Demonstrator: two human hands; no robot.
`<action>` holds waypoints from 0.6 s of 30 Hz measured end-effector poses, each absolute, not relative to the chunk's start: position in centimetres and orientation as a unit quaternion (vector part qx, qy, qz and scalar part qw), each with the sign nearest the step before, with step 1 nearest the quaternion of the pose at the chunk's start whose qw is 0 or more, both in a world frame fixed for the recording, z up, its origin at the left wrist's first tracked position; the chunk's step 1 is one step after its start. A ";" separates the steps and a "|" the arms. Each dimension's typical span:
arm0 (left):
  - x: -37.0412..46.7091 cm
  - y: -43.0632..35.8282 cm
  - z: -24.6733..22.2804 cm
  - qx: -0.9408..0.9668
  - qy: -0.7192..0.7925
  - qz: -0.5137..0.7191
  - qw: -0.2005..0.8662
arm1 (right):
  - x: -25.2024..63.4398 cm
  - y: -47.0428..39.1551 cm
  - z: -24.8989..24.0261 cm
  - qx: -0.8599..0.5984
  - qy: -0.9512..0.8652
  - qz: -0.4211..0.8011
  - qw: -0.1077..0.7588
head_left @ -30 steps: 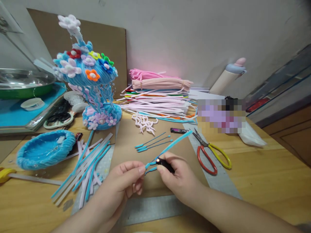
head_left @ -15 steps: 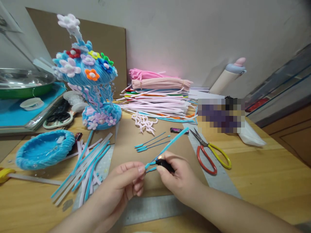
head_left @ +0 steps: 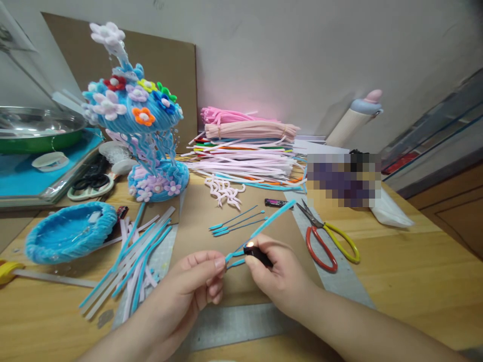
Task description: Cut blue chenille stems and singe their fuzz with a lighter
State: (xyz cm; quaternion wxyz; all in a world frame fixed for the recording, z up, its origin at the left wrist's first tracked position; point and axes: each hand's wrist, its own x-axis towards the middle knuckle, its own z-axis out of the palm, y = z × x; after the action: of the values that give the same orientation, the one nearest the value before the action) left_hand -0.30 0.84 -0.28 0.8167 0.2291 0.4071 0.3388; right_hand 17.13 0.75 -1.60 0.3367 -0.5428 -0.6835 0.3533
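Between the fingertips of my left hand [head_left: 199, 276], which is closed, is a blue pipe cleaner [head_left: 272, 219]. Its fluffy length slants up to the right past my other hand, with thinner bits near my fingers. My right hand [head_left: 277, 271] is wrapped round a small black electric trimmer [head_left: 259, 255], whose tip glows with a warm light close to the pipe cleaner. Several thinned blue stems [head_left: 237, 221] with fluffy ends lie on the brown board [head_left: 211, 203] just beyond. Curly white pipe cleaner pieces [head_left: 224, 191] rest at its far edge.
Scissors [head_left: 324, 239] with red and yellow handles lie at right, beside a battery [head_left: 278, 202]. Cut strips [head_left: 139, 261] and a blue fuzzy oval dish [head_left: 70, 231] are at left. Behind stand a flower-covered blue model [head_left: 136, 113], pipe cleaner bundles [head_left: 249, 131] and a bottle [head_left: 354, 118].
The trimmer and my right hand have shifted very slightly to the right, and the glow at the tip shows larger. The pipe cleaner's far end has moved a little right. My left hand stays put.
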 end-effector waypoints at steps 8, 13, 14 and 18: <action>-0.3 0.9 -0.3 0.229 0.403 0.339 0.818 | 17.2 0.7 -1.6 -0.540 -0.687 0.354 0.332; -0.3 0.8 -0.4 0.229 0.405 0.340 0.817 | 17.1 0.6 -1.9 -0.538 -0.692 0.363 0.316; -0.3 0.9 -0.4 0.228 0.404 0.340 0.818 | 17.0 0.6 -1.9 -0.538 -0.692 0.364 0.314; -0.2 0.9 -0.5 0.226 0.405 0.344 0.816 | 17.1 0.7 -1.7 -0.540 -0.690 0.358 0.324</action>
State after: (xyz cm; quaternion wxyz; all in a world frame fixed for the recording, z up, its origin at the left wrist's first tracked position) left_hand -0.23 0.93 -0.52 0.8164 0.2259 0.4048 0.3443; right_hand 17.11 0.68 -1.70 0.3244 -0.5397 -0.6896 0.3577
